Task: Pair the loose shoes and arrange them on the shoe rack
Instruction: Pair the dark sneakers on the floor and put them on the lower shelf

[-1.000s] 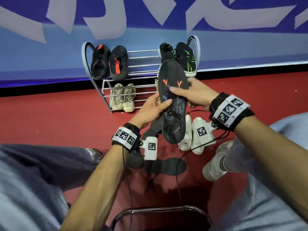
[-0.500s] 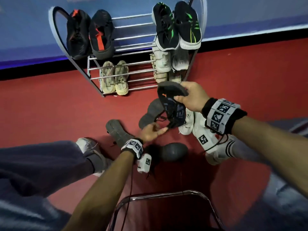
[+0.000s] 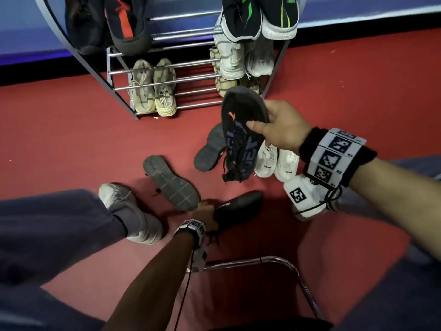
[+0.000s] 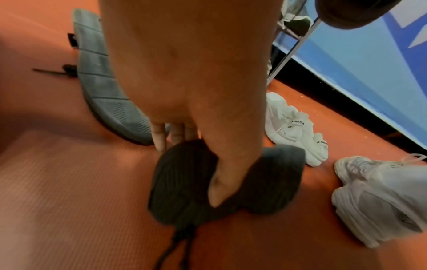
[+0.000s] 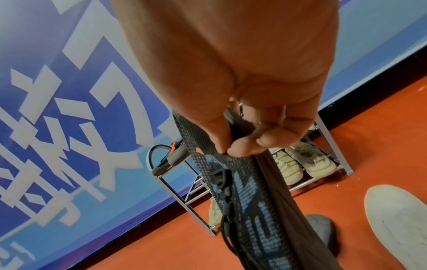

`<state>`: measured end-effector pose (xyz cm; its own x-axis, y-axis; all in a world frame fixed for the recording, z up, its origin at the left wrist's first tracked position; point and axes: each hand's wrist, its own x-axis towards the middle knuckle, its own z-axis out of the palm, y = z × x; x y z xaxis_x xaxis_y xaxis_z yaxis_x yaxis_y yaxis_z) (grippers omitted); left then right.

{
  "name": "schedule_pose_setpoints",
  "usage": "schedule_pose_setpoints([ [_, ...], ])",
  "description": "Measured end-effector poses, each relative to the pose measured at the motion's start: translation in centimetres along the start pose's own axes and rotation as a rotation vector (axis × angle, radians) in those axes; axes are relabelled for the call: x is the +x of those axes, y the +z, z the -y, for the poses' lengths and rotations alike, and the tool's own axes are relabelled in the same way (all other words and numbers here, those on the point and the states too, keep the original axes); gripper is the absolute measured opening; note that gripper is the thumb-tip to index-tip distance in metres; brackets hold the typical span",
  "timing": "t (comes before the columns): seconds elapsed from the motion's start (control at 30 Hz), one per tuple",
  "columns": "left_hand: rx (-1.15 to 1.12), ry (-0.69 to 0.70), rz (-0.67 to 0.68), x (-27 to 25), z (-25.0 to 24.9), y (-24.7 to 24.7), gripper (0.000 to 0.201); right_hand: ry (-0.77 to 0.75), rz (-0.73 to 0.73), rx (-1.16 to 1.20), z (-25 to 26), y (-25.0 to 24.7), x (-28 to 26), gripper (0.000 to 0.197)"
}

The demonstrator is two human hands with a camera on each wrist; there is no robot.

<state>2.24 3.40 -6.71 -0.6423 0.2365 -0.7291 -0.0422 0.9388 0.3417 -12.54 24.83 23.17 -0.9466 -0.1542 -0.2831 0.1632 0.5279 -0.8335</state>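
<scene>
1. Red flooring [image 3: 71,139] lay under everything, and a metal shoe rack [image 3: 167,68] stood against a blue wall [image 5: 57,91].
2. On the rack sat a black pair with red accents [image 3: 124,27] at upper left, a black pair with green accents [image 3: 260,17] at upper right, a beige pair [image 3: 152,89] on a lower left rung, and pale shoes [image 3: 232,60] beneath the green-accented pair.
3. The right hand [image 3: 284,127] held a dark knit shoe with blue lettering [image 3: 241,139] up in the air in front of the rack, heel end hanging down; the thumb and curled fingers [image 5: 265,140] were pinched on its toe end.
4. The left hand [image 3: 206,212] was low at the floor, gripping a second dark shoe [image 3: 238,206] that lay there; in the left wrist view the thumb [image 4: 228,179] pressed across its top while the fingers reached behind it.
5. A grey shoe [image 3: 170,181] lay sole-up just beside the left hand.
6. Another grey shoe [image 3: 210,149] lay sole-up on the floor behind the raised shoe.
7. A white pair [image 3: 276,161] stood side by side on the floor below the right hand.
8. The person's own feet in pale sneakers [image 3: 133,211] rested at either side.
</scene>
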Motion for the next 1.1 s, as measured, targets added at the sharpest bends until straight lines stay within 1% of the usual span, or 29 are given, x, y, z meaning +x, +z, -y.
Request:
schedule_pose_setpoints([
  [0.03,-0.049,0.021,0.007,-0.2,-0.5,-0.5,0.081,0.016,0.006,0.003,0.0,0.2,0.0,0.018],
  [0.1,-0.083,0.039,-0.016,-0.6,-1.8,-2.5,0.064,0.070,0.015,-0.004,0.1,0.3,-0.1,0.019],
  [0.17,-0.057,0.093,-0.144,-0.9,-2.8,-4.8,0.052,0.109,0.008,-0.031,0.2,0.0,-0.2,0.017],
  [0.27,0.035,0.175,-0.415,-1.7,-3.1,-7.7,0.053,0.123,-0.050,-0.072,0.4,-0.8,-0.2,0.012],
  [0.3,0.091,0.149,-0.503,-2.3,-3.0,-8.5,0.052,0.123,-0.065,-0.072,0.5,-1.1,-0.2,0.013],
  [0.33,0.158,0.095,-0.588,-2.9,-2.8,-9.1,0.051,0.124,-0.079,-0.072,0.4,-1.2,-0.1,0.014],
  [0.37,0.207,0.033,-0.648,-3.3,-2.4,-9.5,0.050,0.125,-0.090,-0.080,0.3,-1.2,-0.2,0.014],
  [0.4,0.232,-0.013,-0.680,-3.8,-2.0,-9.6,0.052,0.125,-0.097,-0.092,0.2,-1.2,-0.1,0.015],
  [0.43,0.243,-0.044,-0.662,-4.0,-1.2,-9.4,0.056,0.125,-0.104,-0.105,0.1,-1.1,-0.1,0.016],
  [0.47,0.264,-0.058,-0.613,-4.0,-0.1,-8.8,0.062,0.124,-0.108,-0.116,-0.1,-1.0,-0.1,0.016],
  [0.53,0.280,-0.043,-0.441,-4.0,2.2,-6.9,0.068,0.125,-0.101,-0.138,-0.5,-0.5,0.0,0.018],
  [0.57,0.250,-0.016,-0.358,-4.2,3.0,-5.8,0.065,0.126,-0.095,-0.146,-0.7,-0.2,0.0,0.018],
  [0.6,0.201,0.006,-0.323,-4.5,3.7,-4.9,0.060,0.126,-0.091,-0.154,-1.0,0.0,0.0,0.017],
  [0.63,0.151,0.023,-0.325,-4.8,4.1,-4.4,0.055,0.124,-0.088,-0.168,-1.2,0.2,0.0,0.015],
  [0.7,0.086,0.012,-0.358,-4.8,4.2,-4.3,0.053,0.121,-0.081,-0.200,-1.7,0.5,0.0,0.011],
  [0.8,-0.021,-0.064,-0.357,-3.8,3.5,-5.4,0.056,0.134,-0.059,-0.223,-2.3,0.6,-0.1,0.012],
  [0.87,-0.107,-0.122,-0.402,-3.3,2.9,-6.3,0.056,0.153,-0.044,-0.241,-2.7,0.7,0.0,0.014],
  [0.9,-0.140,-0.162,-0.414,-3.1,2.9,-6.5,0.062,0.163,-0.039,-0.248,-2.9,0.7,0.1,0.015],
  [0.97,-0.176,-0.225,-0.364,-2.6,3.4,-6.4,0.078,0.173,-0.034,-0.244,-3.2,0.8,0.3,0.018],
  [1.0,-0.182,-0.241,-0.326,-1.9,4.0,-6.0,0.082,0.172,-0.033,-0.235,-3.3,0.8,0.4,0.019],
  [1.03,-0.192,-0.239,-0.293,-1.3,4.6,-5.4,0.082,0.169,-0.034,-0.226,-3.5,0.8,0.4,0.021],
  [1.07,-0.208,-0.234,-0.232,-0.8,5.0,-4.9,0.079,0.166,-0.033,-0.220,-3.6,0.9,0.6,0.021],
  [1.1,-0.239,-0.227,-0.157,-0.8,5.1,-4.4,0.071,0.164,-0.030,-0.218,-3.8,0.9,0.7,0.022],
])
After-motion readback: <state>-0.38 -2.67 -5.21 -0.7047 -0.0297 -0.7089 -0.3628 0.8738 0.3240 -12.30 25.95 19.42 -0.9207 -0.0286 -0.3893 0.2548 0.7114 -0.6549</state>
